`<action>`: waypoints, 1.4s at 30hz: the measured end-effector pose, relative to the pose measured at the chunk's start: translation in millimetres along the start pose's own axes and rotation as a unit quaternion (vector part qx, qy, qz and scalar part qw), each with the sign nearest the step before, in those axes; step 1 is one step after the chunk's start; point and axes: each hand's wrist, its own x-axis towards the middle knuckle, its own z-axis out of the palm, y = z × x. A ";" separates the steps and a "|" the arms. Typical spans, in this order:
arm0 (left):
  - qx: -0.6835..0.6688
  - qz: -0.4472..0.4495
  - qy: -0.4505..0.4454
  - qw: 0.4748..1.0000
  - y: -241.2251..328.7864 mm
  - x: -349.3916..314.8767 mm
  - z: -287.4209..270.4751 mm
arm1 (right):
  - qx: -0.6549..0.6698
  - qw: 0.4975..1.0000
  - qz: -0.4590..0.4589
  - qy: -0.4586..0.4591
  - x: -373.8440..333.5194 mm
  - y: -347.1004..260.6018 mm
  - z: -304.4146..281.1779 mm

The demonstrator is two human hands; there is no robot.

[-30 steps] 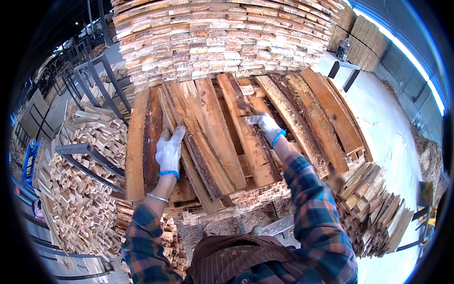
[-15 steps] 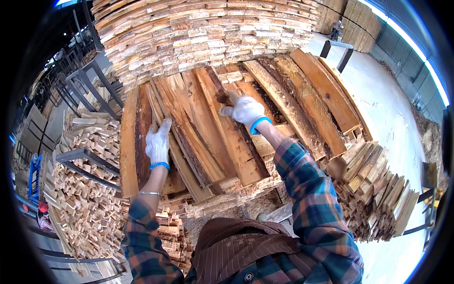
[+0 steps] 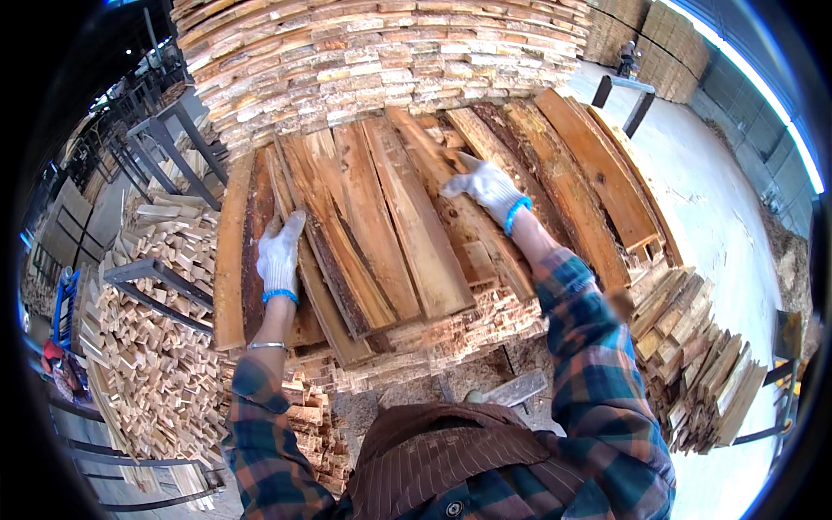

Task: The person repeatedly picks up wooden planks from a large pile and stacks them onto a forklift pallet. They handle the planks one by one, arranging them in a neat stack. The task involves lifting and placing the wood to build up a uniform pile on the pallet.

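Note:
Rough-sawn wooden boards lie side by side on a stack in front of me. My left hand [image 3: 279, 257], in a white knitted glove with a blue cuff, is at a narrow board [image 3: 327, 299] on the left, fingers on one side and thumb across the other. My right hand [image 3: 488, 188], gloved alike, grips the edge of a long board [image 3: 472, 221] that lies slantwise right of the middle. Beside it is a wide pale board [image 3: 418, 227], flat on the layer. The fingertips of both hands are partly hidden. Bark-edged boards [image 3: 555, 191] lie farther right.
A tall wall of stacked boards [image 3: 381, 65] rises behind. Short offcuts [image 3: 165, 347] are heaped at left around a dark metal frame [image 3: 160, 282]. More wood pieces [image 3: 685, 347] lie at right, near a metal post frame [image 3: 626, 91]. Another person [image 3: 627, 59] is far off.
My right hand has moved right, from the bark-edged middle board to the slanting long board. A pale face without bark now shows in the middle. My left hand stays at the narrow board.

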 end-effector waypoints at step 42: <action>-0.030 0.008 -0.007 0.999 -24.9 17.1 -1.0 | -0.257 0.964 0.044 0.050 15.9 -24.2 57.6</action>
